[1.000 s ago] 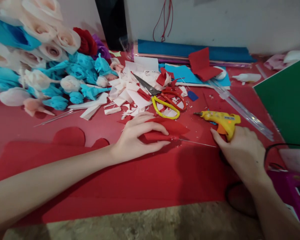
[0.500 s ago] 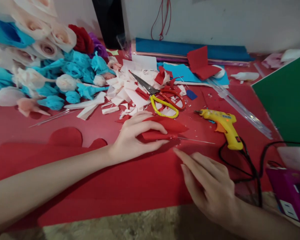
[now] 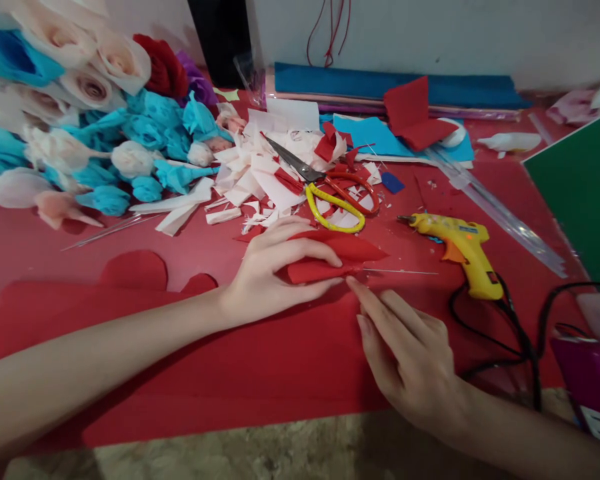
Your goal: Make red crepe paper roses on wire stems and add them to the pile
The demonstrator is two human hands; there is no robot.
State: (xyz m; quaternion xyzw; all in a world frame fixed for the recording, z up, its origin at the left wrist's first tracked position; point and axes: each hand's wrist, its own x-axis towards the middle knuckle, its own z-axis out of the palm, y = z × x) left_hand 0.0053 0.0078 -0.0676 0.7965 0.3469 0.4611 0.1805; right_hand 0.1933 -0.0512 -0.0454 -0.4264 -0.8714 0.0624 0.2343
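Observation:
My left hand (image 3: 275, 267) is closed around a red paper flower (image 3: 314, 271), its thumb and forefinger pinching near the base where the paper gathers. A thin wire stem (image 3: 405, 271) sticks out from that base to the right. My right hand (image 3: 410, 353) is open, with its forefinger stretched out and its tip close to the base, beside my left thumb. Whether that fingertip touches the paper I cannot tell. Under both hands lies a large red paper sheet (image 3: 260, 363). Cut red petals (image 3: 135, 270) lie left of my left wrist.
Scissors (image 3: 325, 180) rest on white and red paper scraps (image 3: 250, 167). A yellow glue gun (image 3: 460, 250) lies at right, its black cord (image 3: 523, 327) trailing down. Paper flowers (image 3: 120, 133) are piled at upper left. Clear glue sticks (image 3: 500, 207) and a green board (image 3: 580, 200) are further right.
My right forefinger has moved up and slightly left, closer to the flower's base. The left hand keeps its hold. The view has shifted a little.

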